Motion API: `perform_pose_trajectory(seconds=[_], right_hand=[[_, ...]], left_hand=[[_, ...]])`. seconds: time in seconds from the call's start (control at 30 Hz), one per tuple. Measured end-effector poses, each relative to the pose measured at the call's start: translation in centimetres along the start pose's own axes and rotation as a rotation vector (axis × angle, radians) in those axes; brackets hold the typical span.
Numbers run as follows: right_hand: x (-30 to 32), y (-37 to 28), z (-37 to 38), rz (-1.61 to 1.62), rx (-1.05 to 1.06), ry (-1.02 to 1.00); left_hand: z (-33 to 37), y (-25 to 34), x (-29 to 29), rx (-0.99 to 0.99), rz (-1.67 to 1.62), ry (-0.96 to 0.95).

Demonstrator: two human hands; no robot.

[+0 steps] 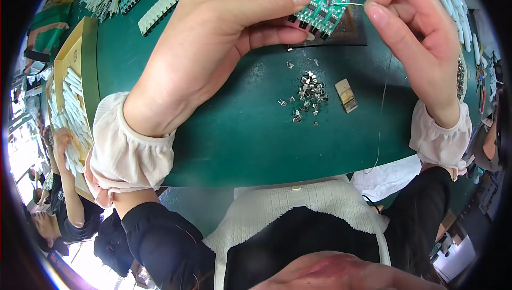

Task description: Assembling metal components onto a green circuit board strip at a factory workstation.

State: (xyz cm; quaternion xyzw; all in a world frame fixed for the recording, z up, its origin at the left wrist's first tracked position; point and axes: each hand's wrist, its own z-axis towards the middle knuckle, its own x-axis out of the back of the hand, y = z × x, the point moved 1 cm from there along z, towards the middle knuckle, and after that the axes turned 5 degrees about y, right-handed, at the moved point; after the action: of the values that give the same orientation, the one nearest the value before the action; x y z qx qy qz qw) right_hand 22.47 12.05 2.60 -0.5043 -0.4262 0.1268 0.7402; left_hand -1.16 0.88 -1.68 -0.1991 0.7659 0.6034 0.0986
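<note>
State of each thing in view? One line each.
Left hand: gripping the circuit board, thumb on top
Circuit board: held, chip side showing
Right hand: pinching the wire
Wire: one end at the board
Metal pieces: loose, heaped, some strays
Tan block: lying apart from the pieces
Box: open, white sticks inside

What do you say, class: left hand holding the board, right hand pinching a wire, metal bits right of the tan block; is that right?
No, the side is wrong: the head view shows the metal bits left of the tan block. The left hand holding the board and the right hand pinching a wire stand.
</note>
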Motion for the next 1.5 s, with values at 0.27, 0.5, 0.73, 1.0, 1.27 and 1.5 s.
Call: perform_pose_trajectory(seconds=[0.27,0.5,0.73,1.0,1.27,1.5], right_hand=[[-0.2,0.3,-1.0,0.045,-0.043,0.033],[3.0,0.4,-0.1,-0.465,-0.173,0.197],[6.3,1.6,1.2,-1.065,-0.167,0.387],[7.2,5.7,0.1,-1.196,-0.187,0.146],[7.4,4.0,1.4,-1.19,-0.253,0.091],[7.1,9.5,2.1,-1.126,0.127,0.272]], left_hand=[[0.0,-0.4,-0.7,-0.002,0.012,0.003],[-0.5,-0.4,-2.6,0.049,0.127,-0.018],[-1.7,-1.1,-2.7,0.181,0.31,-0.031],[-3.0,-1.6,-4.1,0.189,0.43,-0.186],[-2.9,0.2,-3.4,0.153,0.51,-0.322],[-3.2,-0.6,-2.4,0.141,0.483,-0.221]])
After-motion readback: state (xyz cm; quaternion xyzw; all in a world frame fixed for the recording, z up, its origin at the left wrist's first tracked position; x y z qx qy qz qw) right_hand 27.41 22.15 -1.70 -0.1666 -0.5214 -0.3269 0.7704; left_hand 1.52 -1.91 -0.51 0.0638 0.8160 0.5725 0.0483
